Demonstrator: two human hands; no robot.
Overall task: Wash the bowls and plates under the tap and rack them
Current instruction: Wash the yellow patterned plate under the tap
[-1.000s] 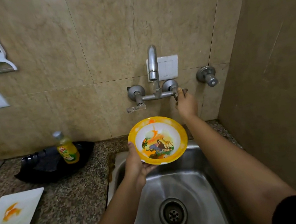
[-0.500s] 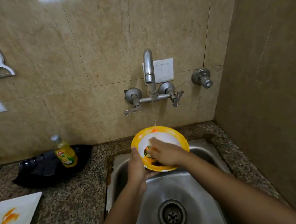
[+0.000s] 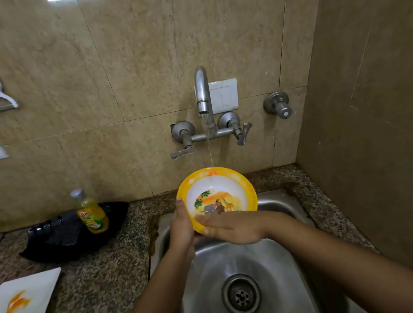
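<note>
While water (image 3: 210,150) hits the bowl (image 3: 218,195), left hand (image 3: 181,229) grips its rim. Right hand (image 3: 234,229), fingers straight, seemingly touches it.

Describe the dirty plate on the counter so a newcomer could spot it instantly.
From the steel sink, go left across the speckled counter to its near left edge. The plate lies flat there: white and square with an orange smear, unlike the black tray holding the soap bottle behind it.
</note>
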